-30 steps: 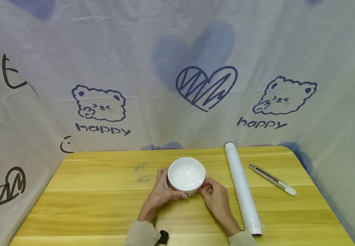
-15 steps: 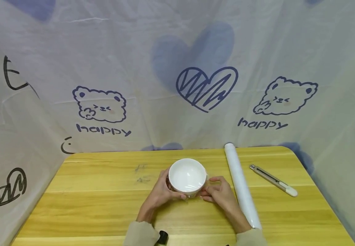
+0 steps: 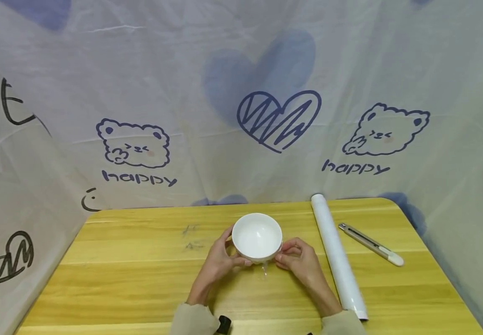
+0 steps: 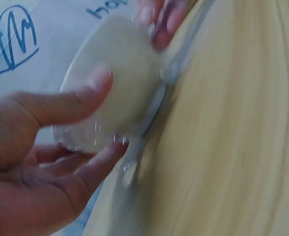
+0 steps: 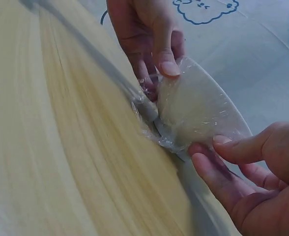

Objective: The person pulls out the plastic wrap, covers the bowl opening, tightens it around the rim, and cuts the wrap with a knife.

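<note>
A white bowl is in the middle of the head view, its open top facing up. My left hand grips its left side, thumb on the near wall and fingers underneath, as the left wrist view shows. Clear cling film clings in wrinkles to the bowl's outer wall and base, with loose crumpled ends around the foot. At the bowl's right side, my right hand pinches the film between thumb and fingers, close against the wall. A wisp of film hangs below the near rim.
A long roll of cling film lies slanted on the wooden table, right beside my right forearm. Farther right lies a utility knife. A printed cloth hangs behind the table and along its sides.
My right hand's fingers have shifted their hold along the bowl's right side. The roll has slid a little to the right. A film wisp now dangles below the bowl's near side.
</note>
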Motion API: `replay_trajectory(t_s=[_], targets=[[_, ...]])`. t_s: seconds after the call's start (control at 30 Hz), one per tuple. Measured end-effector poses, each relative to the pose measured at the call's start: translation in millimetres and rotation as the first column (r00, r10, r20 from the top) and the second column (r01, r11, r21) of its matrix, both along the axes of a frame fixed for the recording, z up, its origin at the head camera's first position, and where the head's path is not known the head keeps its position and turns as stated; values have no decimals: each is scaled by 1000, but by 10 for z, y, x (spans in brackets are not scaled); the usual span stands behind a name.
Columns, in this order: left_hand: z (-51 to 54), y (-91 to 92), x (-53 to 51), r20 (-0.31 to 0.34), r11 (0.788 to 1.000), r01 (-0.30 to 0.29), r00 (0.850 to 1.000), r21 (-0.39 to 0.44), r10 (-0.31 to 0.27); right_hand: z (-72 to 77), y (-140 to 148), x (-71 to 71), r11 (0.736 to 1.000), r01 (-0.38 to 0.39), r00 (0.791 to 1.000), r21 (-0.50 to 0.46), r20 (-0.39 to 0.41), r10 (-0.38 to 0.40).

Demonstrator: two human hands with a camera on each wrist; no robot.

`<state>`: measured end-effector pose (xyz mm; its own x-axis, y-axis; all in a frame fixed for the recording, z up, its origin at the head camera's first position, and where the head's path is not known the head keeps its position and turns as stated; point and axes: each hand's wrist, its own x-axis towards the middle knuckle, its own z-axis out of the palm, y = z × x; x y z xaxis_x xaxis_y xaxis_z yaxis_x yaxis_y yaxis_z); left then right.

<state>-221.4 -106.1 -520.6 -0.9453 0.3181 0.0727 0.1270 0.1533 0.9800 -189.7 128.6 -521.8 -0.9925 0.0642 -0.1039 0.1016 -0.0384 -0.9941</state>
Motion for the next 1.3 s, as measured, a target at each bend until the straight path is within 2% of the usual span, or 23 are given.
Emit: replay_trajectory(t_s=[0.1, 0.17, 0.27, 0.33, 0.37, 0.47, 0.53, 0.6, 0.67, 0.73, 0.83, 0.93, 1.0, 1.07, 1.13, 1.2, 1.3], targets=[[-22, 36, 7, -6, 1000, -19, 1000, 14, 19, -22, -2, 13, 1000, -7, 1000, 13, 4, 7], [-37, 41, 4, 1, 999, -28, 1000, 18, 28, -26, -10, 29, 995, -10, 1000, 100, -20, 12], [-38, 43, 8, -1, 998, -56, 998, -13, 56, -22, -44, 49, 974, -3, 999, 225, -35, 11], [-34, 46, 11, -9, 997, -70, 998, -31, 69, -25, -74, 63, 975, -23, 999, 223, -25, 30], [-30, 49, 12, -17, 997, -72, 997, -41, 71, -27, -88, 69, 982, -39, 999, 184, -9, 41], [-27, 61, 3, -14, 1000, -31, 999, 6, 31, -59, -104, 77, 996, -84, 996, 6, 27, 84], [-28, 69, -12, 7, 998, 10, 1000, 61, -10, -82, -100, 86, 990, -99, 994, -96, 39, 103], [-31, 80, -21, 56, 987, 51, 997, 149, -60, -97, -99, 90, 980, -114, 991, -166, 48, 123], [-38, 102, -26, 98, 973, 79, 990, 215, -102, -104, -103, 97, 968, -131, 987, -216, 63, 148], [-52, 138, -24, 115, 965, 93, 986, 247, -124, -110, -108, 99, 956, -153, 982, -250, 70, 176], [-82, 209, -16, 84, 969, 83, 991, 231, -105, -111, -109, 98, 943, -182, 974, -279, 78, 211], [-119, 275, -7, 27, 973, 37, 999, 226, -44, -100, -85, 89, 924, -232, 960, -304, 84, 268], [-151, 308, -2, -3, 974, -2, 1000, 228, 2, -84, -49, 79, 907, -282, 942, -312, 91, 323], [-180, 331, -1, -31, 972, -30, 999, 232, 38, -63, 2, 67, 896, -330, 923, -297, 97, 372], [-205, 342, -1, -44, 973, -49, 997, 227, 60, -39, 49, 55, 909, -340, 924, -241, 96, 370], [-227, 341, -5, -52, 978, -54, 996, 204, 66, -28, 75, 43, 942, -303, 945, -146, 84, 317], [-237, 320, 6, -53, 985, -41, 997, 166, 51, -31, 68, 24, 984, -177, 984, 29, 34, 176]])
